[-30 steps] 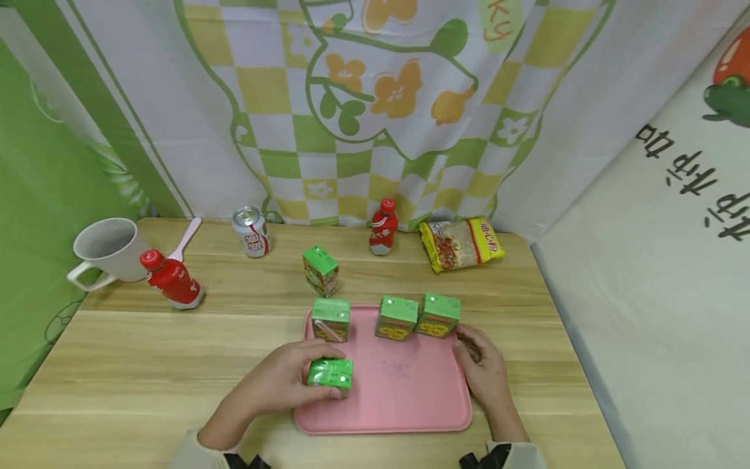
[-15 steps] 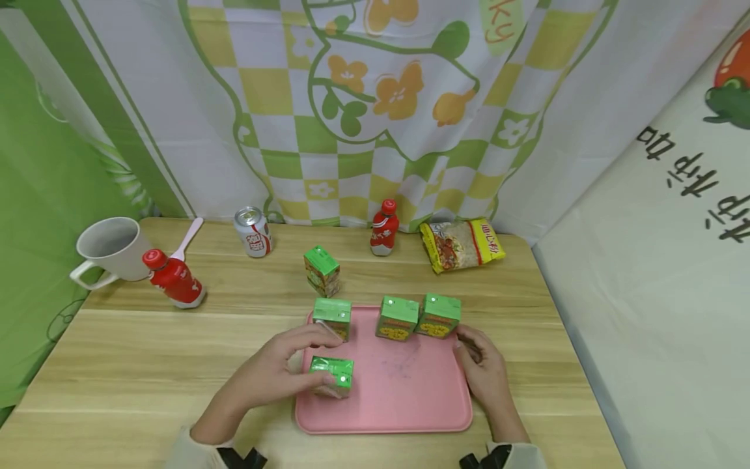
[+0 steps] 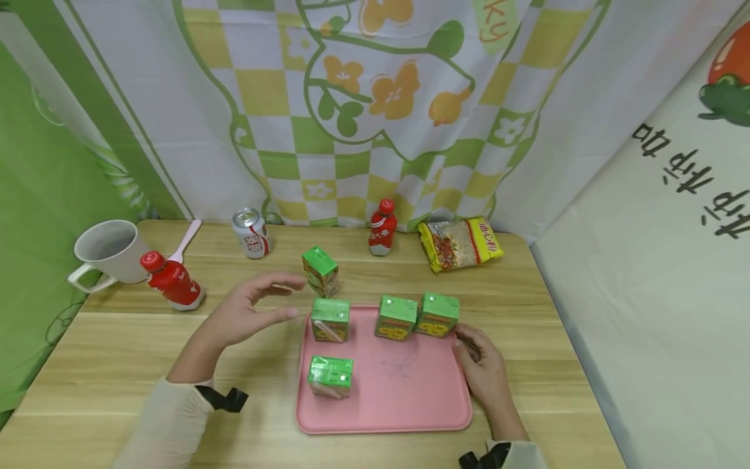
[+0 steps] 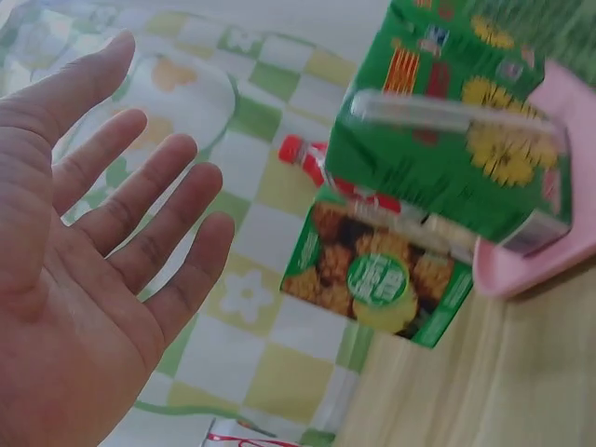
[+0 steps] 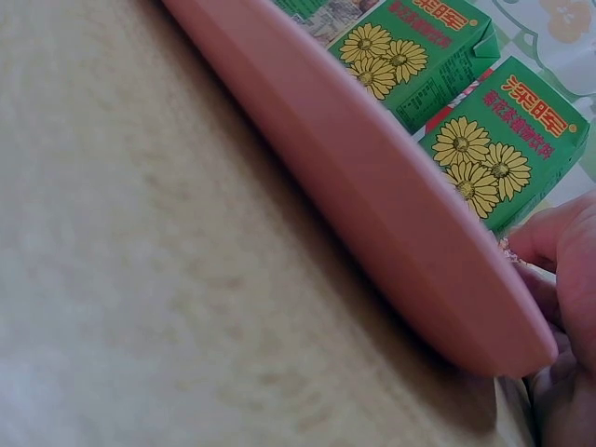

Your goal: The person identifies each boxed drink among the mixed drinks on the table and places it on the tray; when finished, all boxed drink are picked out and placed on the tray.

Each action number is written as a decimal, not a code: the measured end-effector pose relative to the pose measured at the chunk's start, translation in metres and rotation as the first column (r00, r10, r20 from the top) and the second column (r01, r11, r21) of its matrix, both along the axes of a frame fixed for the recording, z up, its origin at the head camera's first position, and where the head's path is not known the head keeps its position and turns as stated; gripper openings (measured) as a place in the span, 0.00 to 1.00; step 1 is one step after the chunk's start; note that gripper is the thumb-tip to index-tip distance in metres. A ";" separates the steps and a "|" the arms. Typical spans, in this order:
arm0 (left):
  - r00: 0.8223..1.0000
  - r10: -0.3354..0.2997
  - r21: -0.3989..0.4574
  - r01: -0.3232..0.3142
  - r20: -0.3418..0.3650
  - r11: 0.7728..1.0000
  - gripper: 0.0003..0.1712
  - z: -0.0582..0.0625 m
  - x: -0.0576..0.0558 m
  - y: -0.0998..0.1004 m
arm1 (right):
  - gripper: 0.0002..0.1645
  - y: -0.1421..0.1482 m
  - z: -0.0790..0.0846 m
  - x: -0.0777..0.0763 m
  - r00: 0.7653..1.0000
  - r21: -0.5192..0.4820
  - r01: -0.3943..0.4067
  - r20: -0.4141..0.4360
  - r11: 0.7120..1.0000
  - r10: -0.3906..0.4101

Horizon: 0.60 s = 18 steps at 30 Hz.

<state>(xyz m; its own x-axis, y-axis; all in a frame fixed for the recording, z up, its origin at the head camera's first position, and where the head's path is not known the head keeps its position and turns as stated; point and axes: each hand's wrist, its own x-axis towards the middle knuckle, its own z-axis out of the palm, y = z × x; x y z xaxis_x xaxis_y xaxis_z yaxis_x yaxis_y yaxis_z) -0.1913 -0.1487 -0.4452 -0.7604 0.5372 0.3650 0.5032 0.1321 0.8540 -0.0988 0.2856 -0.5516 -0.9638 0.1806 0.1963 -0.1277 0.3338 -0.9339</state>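
My left hand (image 3: 243, 309) is left of the pink tray (image 3: 404, 397), its fingers spread and nothing held. Its fingertips point at a green drink carton (image 3: 321, 270) standing behind the tray; the left wrist view shows that carton (image 4: 372, 279) beyond the bare palm. On the tray stand several like it: one at back left (image 3: 331, 319) with a straw on its side, a pair at back right (image 3: 396, 318), and a carton at front left (image 3: 331, 376). My right hand (image 3: 483, 365) holds the tray's right rim, thumb at the edge; some fingers are hidden in the right wrist view.
To the left stand a mug (image 3: 111, 251), a red bottle (image 3: 174, 281) and a pink spoon (image 3: 186, 240). Along the back are a can (image 3: 252, 233), another red bottle (image 3: 383, 229) and a yellow food packet (image 3: 461, 244). A curtain (image 3: 363, 156) hangs behind the table.
My left hand has let go of the front-left carton and moved back and left, off the tray towards the carton behind it. The right hand stays at the tray's rim.
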 end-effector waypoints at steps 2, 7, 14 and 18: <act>1.000 0.007 0.002 -0.007 0.002 1.000 0.27 0.000 -0.011 -0.001 | 0.17 0.003 -0.009 -0.002 1.000 0.000 0.002 0.003 1.000 -0.002; 0.999 0.034 -0.004 -0.034 0.028 0.999 0.28 -0.004 -0.038 0.000 | 0.17 0.010 -0.020 -0.005 1.000 -0.015 0.003 0.017 1.000 -0.002; 0.989 0.054 -0.099 -0.040 0.138 0.994 0.31 -0.020 -0.075 0.003 | 0.17 0.010 -0.020 -0.005 1.000 -0.007 0.003 0.023 1.000 -0.003; 0.988 -0.001 -0.122 0.020 0.152 0.992 0.33 -0.029 -0.094 0.008 | 0.17 0.009 -0.020 -0.004 1.000 -0.001 0.007 0.028 1.000 -0.007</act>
<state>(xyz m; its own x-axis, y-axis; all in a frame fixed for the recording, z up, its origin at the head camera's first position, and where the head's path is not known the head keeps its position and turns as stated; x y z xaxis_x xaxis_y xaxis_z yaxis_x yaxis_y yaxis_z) -0.2853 -0.1411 -0.4738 -0.7958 0.5790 0.1774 0.3717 0.2357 0.8980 -0.1024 0.2948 -0.5712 -0.9675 0.1879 0.1693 -0.0994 0.3333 -0.9376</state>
